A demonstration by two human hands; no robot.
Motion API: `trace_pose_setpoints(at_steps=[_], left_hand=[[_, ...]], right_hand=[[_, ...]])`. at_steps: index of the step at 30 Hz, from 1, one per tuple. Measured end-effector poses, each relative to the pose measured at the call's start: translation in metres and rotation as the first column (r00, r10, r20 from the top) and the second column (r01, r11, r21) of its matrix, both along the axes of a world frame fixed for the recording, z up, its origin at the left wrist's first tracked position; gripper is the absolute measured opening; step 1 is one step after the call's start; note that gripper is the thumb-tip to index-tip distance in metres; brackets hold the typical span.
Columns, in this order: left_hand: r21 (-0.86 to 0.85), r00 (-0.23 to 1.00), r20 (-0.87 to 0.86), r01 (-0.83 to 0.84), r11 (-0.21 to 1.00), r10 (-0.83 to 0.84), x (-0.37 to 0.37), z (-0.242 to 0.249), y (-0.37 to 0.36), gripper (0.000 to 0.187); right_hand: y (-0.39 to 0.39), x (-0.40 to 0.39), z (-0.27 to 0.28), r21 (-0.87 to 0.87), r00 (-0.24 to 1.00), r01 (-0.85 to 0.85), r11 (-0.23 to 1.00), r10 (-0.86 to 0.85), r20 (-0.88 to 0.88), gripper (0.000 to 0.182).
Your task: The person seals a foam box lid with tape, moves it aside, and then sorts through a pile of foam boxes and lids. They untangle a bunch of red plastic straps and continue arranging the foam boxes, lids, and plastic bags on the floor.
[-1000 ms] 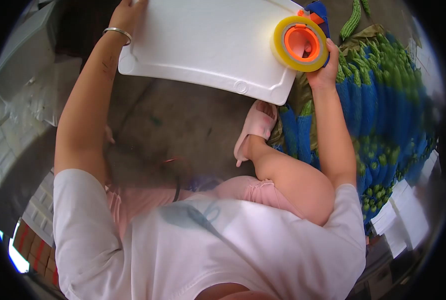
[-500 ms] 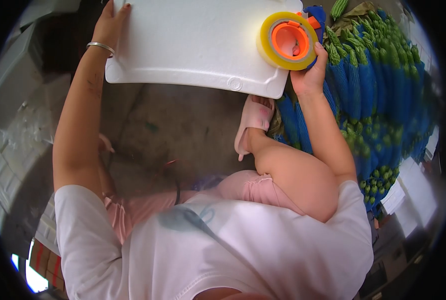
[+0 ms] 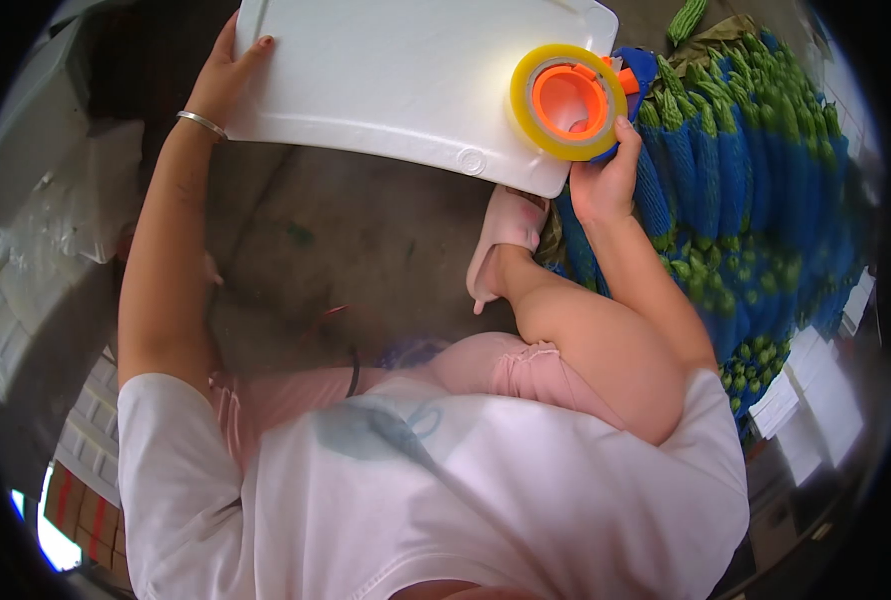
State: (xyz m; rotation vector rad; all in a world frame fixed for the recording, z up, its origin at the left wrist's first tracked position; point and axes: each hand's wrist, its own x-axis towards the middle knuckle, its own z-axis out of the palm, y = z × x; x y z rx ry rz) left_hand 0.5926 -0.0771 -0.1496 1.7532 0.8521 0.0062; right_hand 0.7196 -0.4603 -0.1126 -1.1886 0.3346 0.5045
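Observation:
A white foam box (image 3: 396,75) is at the top of the view, its broad flat face toward me. My left hand (image 3: 228,75) grips its left edge, thumb on the face and the other fingers hidden behind. My right hand (image 3: 604,180) is closed around a tape dispenser (image 3: 638,78) with blue and orange parts, at the box's near right corner. On the dispenser a wide roll of yellowish tape (image 3: 526,105) faces me around an orange hub. Whether the right fingers also touch the box cannot be seen.
Bitter melons (image 3: 736,80) in blue mesh sleeves (image 3: 721,185) are piled on the right. White foam boxes (image 3: 36,130) and clear plastic (image 3: 61,225) stand at the left. My pink-slippered foot (image 3: 506,235) rests on the floor below the box. Papers (image 3: 816,395) lie at right.
The box has tilted slightly, its near left corner moving up. My right hand and the tape dispenser have shifted a little down and left. Both hands keep their holds.

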Motion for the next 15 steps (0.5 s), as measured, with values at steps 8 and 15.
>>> trace_pose_setpoints(at_steps=[8,15], left_hand=[[-0.201,0.990,-0.010,-0.136,0.970,0.137,-0.025,-0.014,-0.009,0.070],[-0.172,0.811,-0.002,-0.577,0.798,0.585,-0.159,-0.014,-0.133,0.057]], right_hand=[[-0.002,0.026,-0.016,0.058,0.998,-0.052,0.997,0.050,0.024,0.049],[0.028,0.071,-0.033,0.070,0.894,-0.445,0.893,0.448,-0.025,0.045]])
